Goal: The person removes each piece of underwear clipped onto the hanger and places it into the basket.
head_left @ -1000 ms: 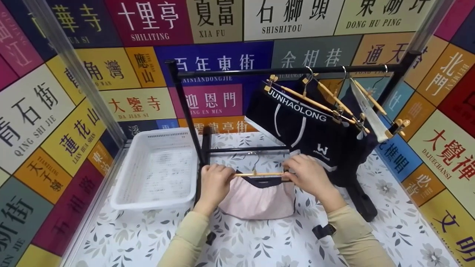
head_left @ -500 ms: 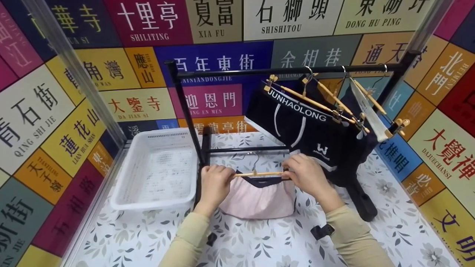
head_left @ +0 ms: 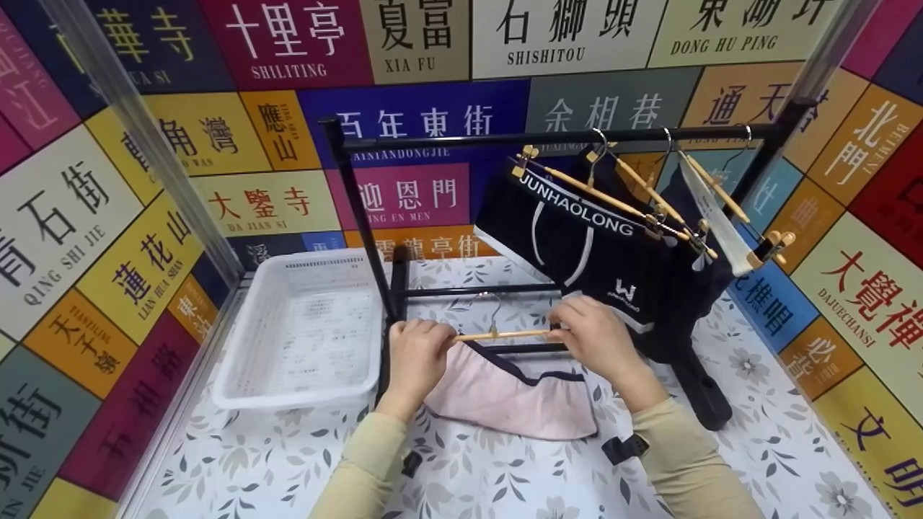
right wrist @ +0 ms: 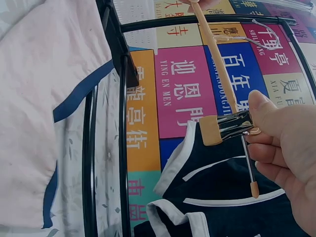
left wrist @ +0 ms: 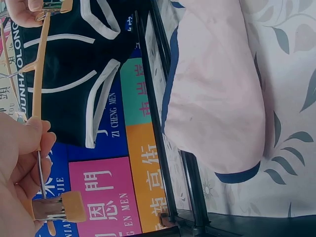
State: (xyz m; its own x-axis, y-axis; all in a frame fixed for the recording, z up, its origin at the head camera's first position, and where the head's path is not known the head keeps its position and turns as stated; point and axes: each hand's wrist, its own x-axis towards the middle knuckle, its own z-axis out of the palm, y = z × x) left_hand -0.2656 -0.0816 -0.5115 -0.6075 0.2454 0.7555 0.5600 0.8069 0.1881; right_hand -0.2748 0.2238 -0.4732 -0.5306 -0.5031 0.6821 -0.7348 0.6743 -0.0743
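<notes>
My left hand grips one end of a wooden clip hanger, whose metal hook points away. At the other end, my right hand pinches a hanger clip between thumb and fingers. Nothing hangs from that clip in the right wrist view. The clip by my left hand also holds no cloth in the left wrist view. Below and apart from the hanger, pink underwear with navy trim lies on the patterned tabletop, near the rack's lower bars.
A black rack stands behind, with several hangers on its right half. Black boxers with a lettered waistband hang in front there. Left of the rack sits a white plastic basket. Printed walls close in the back and sides.
The pink underwear has come away from the hanger and dropped, with its right side shifting to the right and toward me. Both hands stay almost in place on the hanger.
</notes>
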